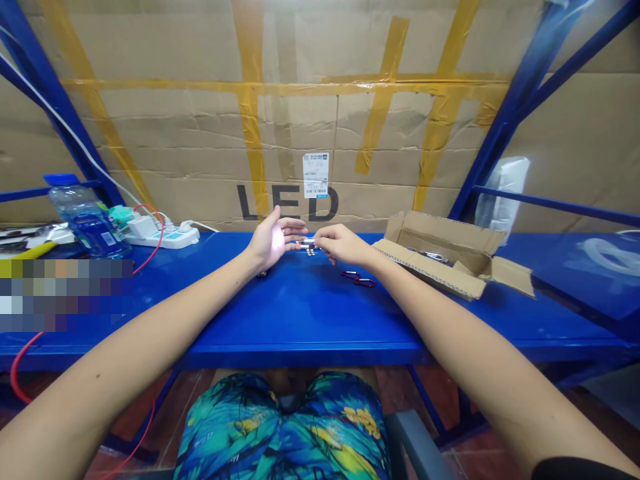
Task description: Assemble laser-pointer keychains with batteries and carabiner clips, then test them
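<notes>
My right hand (340, 243) pinches a small silver flashlight (307, 241) between thumb and fingers, above the blue table (300, 313). A bright spot of light falls on the palm of my left hand (273, 240), which is held up open, fingers stretched toward the flashlight. Just below the flashlight are several small shiny metal pieces (311, 252), too small to name. Near my right wrist lie two red carabiners (365, 283). Partly hidden by my left wrist is a small dark item (262, 273).
An open cardboard box (430, 283) with small metal items inside stands at the right. At the left are a water bottle (93, 220) with a blue cap, a white power strip (173, 237) and a red cable (155, 247). Large taped cardboard (200, 147) stands behind the table.
</notes>
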Available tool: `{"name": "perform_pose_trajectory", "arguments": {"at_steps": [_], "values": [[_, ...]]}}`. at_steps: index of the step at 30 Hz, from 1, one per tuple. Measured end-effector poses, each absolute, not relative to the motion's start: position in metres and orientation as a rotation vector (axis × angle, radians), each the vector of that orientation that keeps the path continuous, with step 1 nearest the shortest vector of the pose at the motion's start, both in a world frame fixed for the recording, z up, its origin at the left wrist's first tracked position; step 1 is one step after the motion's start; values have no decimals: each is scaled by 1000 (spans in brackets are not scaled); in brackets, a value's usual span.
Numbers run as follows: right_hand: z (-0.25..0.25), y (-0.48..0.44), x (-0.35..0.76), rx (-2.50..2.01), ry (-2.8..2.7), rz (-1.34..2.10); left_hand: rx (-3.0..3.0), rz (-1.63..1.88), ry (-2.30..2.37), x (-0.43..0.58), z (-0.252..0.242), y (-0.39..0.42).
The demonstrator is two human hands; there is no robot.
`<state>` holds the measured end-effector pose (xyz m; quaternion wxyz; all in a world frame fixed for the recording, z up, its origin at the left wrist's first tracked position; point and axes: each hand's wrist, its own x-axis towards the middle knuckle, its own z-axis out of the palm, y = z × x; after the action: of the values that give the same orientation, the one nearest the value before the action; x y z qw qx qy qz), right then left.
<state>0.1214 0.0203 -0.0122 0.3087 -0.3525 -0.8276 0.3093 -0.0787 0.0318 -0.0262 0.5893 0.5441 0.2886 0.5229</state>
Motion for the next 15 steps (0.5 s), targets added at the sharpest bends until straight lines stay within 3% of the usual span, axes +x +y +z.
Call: {"name": "perform_pose_trajectory", "arguments": {"at_steps": [15], "values": [[-9,19,123,-890,-2121,662,1220,1203,645,-79,-26,32]]}}
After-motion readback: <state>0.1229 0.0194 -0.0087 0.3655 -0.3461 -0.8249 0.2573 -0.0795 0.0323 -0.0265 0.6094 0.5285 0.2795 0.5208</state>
